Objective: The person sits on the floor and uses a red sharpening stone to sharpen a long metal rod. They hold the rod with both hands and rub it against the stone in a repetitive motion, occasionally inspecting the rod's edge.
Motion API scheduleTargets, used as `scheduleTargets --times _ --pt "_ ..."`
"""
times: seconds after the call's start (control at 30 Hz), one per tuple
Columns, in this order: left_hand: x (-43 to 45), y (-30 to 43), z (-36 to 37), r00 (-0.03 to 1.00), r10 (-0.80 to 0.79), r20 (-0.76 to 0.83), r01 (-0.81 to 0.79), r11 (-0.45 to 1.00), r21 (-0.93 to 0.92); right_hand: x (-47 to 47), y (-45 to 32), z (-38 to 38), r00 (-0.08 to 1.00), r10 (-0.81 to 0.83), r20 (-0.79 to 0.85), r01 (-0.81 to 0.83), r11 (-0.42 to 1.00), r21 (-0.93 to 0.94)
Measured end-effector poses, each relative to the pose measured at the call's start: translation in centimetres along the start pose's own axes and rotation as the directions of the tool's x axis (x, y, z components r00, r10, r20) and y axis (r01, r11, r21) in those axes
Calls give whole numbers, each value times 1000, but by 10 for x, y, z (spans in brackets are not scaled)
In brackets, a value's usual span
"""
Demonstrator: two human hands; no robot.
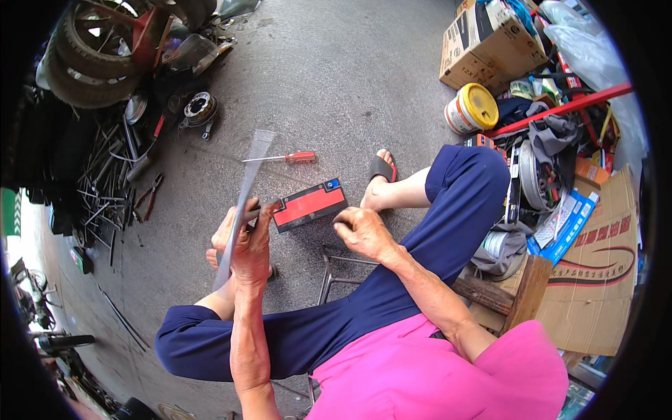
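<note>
My left hand point(247, 236) is closed around a dark-handled tool, its kind unclear, at the left end of a battery point(310, 205) with a black case, a red top and a blue cap over one terminal. A long, clear, blurred strip point(247, 194) crosses the view at this hand; whether the fingers grip it cannot be told. My right hand point(367, 233) hovers by the battery's lower right corner, fingers loosely curled, thumb apart, nothing visible in it. On the floor beyond the battery lies a screwdriver point(300, 157) with a red handle.
Pliers point(149, 197), metal rods point(105, 205), tyres point(94, 58) and a metal hub part point(200, 106) are on the left. Rightward stand a yellow-lidded bucket point(472, 108), a cardboard box point(488, 47) and a wooden frame point(526, 294). A metal stool frame point(326, 273) is close below the battery.
</note>
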State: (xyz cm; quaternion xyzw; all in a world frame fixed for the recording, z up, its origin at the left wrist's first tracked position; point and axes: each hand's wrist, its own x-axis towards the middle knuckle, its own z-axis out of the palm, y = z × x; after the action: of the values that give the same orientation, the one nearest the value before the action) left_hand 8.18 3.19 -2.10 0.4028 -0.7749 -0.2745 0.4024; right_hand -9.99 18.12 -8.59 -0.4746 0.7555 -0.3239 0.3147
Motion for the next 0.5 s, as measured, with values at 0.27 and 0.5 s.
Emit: scheduleTargets --times 0.27,0.5 --pt "13 17 20 935 -341 102 356 891 -281 30 -13 61 997 -68 25 69 996 -49" --pt "19 -2 15 899 -299 320 420 796 -436 51 13 95 994 -113 2 113 994 -9"
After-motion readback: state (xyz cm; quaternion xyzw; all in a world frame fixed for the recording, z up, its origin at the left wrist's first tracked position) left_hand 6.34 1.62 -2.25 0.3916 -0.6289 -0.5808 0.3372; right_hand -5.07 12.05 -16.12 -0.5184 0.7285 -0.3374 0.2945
